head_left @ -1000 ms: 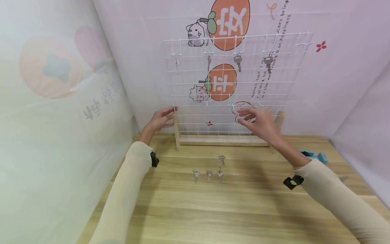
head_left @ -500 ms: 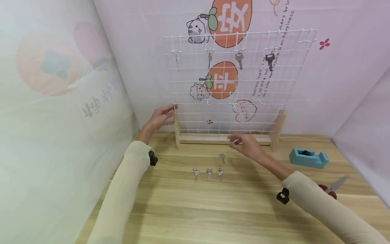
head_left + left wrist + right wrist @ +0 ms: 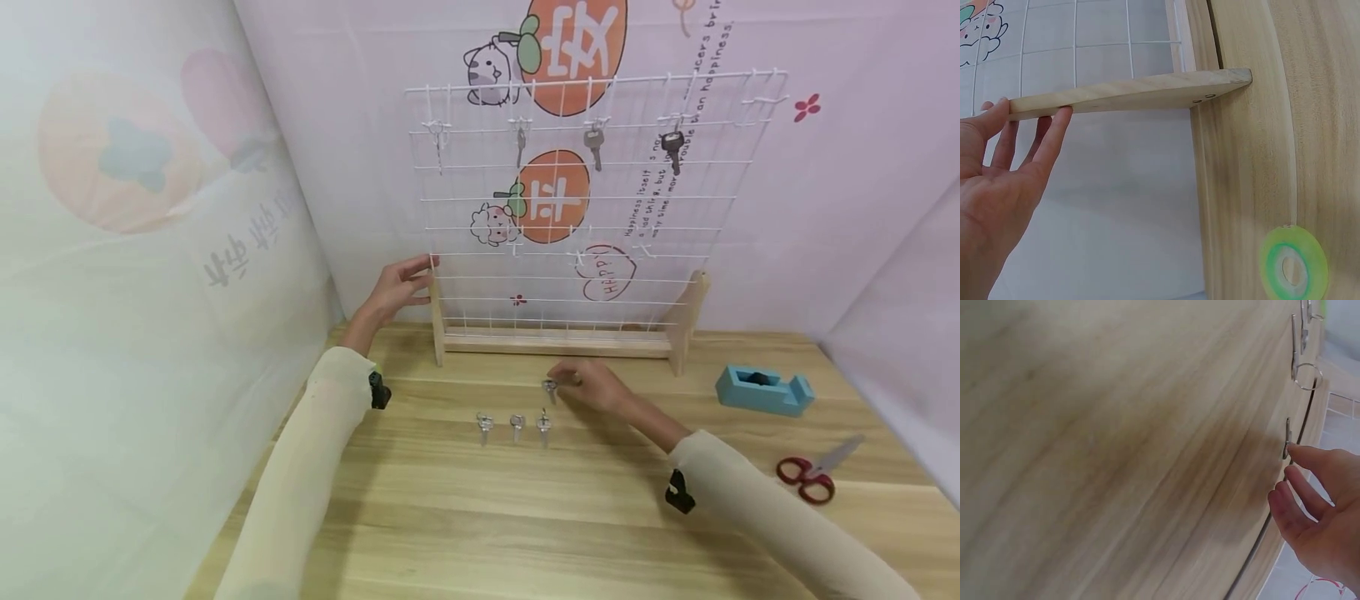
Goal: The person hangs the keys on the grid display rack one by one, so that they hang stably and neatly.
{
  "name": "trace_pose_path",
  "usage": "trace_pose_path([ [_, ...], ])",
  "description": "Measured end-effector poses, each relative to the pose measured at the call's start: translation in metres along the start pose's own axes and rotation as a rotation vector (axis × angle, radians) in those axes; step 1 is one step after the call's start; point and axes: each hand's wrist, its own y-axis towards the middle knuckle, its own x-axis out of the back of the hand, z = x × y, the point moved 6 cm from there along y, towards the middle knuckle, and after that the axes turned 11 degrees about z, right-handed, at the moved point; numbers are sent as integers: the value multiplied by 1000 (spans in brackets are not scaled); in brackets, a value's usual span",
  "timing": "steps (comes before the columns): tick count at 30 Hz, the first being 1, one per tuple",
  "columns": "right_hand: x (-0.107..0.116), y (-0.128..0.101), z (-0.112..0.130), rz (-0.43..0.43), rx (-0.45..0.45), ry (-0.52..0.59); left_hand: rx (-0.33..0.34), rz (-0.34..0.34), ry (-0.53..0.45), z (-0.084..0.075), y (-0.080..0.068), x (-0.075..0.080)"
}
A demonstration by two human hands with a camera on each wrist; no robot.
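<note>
A white wire grid rack on a wooden base (image 3: 555, 342) stands at the back of the table. Three keys (image 3: 595, 146) hang from hooks along its top row. My left hand (image 3: 414, 277) rests with straight fingers against the rack's left wooden post (image 3: 1135, 97). My right hand (image 3: 572, 382) is low over the table, its fingertips touching a single silver key (image 3: 550, 388); in the right wrist view one fingertip (image 3: 1297, 452) meets that key (image 3: 1287, 440). Three more keys (image 3: 517, 425) lie in a row just in front.
A blue tape dispenser (image 3: 761, 389) and red scissors (image 3: 810, 475) lie at the right on the wooden table (image 3: 480, 517). A green tape roll (image 3: 1293, 262) lies near the rack's left foot. Fabric walls close in the left, back and right.
My right hand has come down from the rack's lower hooks to the table and reached the single key. The left hand has stayed on the post.
</note>
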Motion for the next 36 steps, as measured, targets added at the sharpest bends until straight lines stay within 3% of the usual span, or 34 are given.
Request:
trace_pose_path([
  [7, -7, 8, -5, 30, -12, -43, 3, -14, 10, -5, -2, 0],
  [16, -5, 10, -4, 7, 21, -91, -37, -18, -9, -11, -2, -2],
  [27, -4, 11, 0, 6, -25, -72, -33, -38, 16, -9, -3, -2],
  [36, 8, 13, 2, -22, -12, -34, -47, -44, 32, -9, -6, -3],
])
